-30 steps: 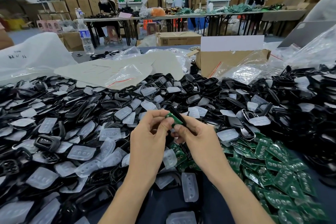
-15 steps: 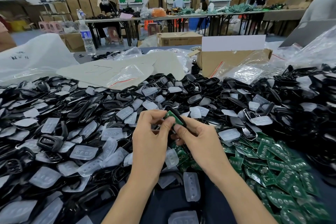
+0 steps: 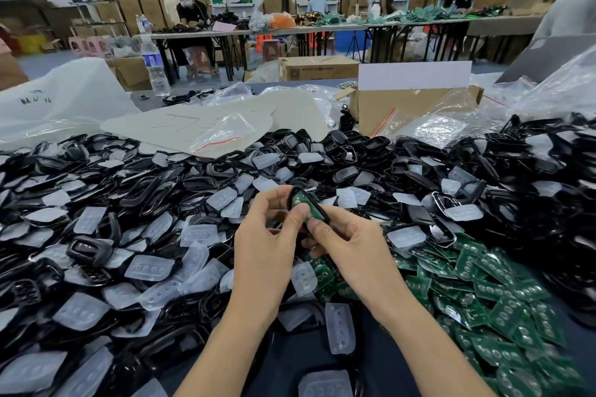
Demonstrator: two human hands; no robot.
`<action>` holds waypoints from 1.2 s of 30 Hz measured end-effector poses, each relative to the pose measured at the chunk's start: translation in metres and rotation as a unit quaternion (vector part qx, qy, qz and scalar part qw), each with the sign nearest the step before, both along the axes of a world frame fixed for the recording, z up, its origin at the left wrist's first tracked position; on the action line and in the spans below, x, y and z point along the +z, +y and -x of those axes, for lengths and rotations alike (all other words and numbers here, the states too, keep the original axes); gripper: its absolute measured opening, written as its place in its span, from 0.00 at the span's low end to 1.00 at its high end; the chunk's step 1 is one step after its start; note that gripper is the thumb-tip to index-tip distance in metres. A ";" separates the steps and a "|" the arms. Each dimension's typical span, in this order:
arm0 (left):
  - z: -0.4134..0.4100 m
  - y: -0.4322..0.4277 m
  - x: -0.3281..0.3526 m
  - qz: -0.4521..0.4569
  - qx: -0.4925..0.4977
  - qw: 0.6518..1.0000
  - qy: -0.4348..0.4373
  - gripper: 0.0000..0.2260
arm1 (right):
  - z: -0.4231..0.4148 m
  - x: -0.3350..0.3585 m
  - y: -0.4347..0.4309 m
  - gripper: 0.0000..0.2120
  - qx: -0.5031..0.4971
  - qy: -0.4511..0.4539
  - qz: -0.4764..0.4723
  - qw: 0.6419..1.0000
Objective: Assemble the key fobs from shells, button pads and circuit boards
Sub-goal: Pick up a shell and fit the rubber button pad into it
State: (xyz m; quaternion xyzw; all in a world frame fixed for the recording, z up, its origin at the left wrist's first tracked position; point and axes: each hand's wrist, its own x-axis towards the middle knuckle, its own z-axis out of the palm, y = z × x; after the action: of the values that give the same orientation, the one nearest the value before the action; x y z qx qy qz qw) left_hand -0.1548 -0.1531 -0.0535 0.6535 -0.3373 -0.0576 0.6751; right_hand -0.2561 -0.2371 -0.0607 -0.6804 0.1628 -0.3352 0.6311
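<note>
Both hands up front: my left hand (image 3: 267,245) and right hand (image 3: 351,248) pinch one black shell (image 3: 293,193) between them, both thumbs on the green board (image 3: 303,200) inside it.

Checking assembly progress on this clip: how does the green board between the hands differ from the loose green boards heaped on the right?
The held board is framed by a black shell; the loose boards lie bare. The held board is up above the parts, gripped with its shell by the left hand and right hand; the loose boards rest overlapping in a heap, with no hand on them. Both are green circuit boards.
</note>
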 end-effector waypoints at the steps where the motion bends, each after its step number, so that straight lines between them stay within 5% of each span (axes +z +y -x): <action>1: 0.000 0.001 0.001 -0.001 -0.002 1.000 -0.002 0.09 | 0.000 0.000 0.000 0.10 -0.002 0.000 -0.001 1.000; 9: 0.004 0.011 0.013 -0.018 -0.050 0.998 0.019 0.05 | 0.000 0.000 -0.006 0.05 -0.004 -0.034 -0.081 0.996; 13: 0.006 0.036 0.020 -0.107 -0.056 0.989 -0.082 0.05 | 0.002 0.010 -0.008 0.03 -0.038 -0.068 -0.179 0.981; 19: 0.030 0.085 0.010 -0.414 -0.214 0.856 -0.223 0.06 | 0.023 0.041 -0.011 0.06 -0.073 -0.129 -0.318 0.936; 26: 0.046 0.094 0.002 -0.466 -0.221 0.792 -0.326 0.07 | 0.060 0.047 0.000 0.05 -0.117 -0.159 -0.392 0.898; 28: 0.047 0.094 0.002 -0.459 -0.233 0.791 -0.331 0.08 | 0.069 0.047 0.003 0.02 -0.120 -0.153 -0.390 0.900; 33: 0.041 0.095 0.000 -0.438 -0.259 0.809 -0.293 0.09 | 0.089 0.042 0.008 0.16 -0.121 -0.129 -0.362 0.915; 36: 0.037 0.090 -0.003 -0.389 -0.255 0.862 -0.202 0.08 | 0.095 0.033 0.014 0.12 -0.115 -0.117 -0.335 0.928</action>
State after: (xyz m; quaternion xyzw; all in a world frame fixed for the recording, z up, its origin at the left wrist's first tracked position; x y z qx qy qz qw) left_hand -0.1914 -0.0628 -0.0562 0.7516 -0.5710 -0.2210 0.2454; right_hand -0.3512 -0.2234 -0.0276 -0.3621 0.2678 -0.4084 0.7939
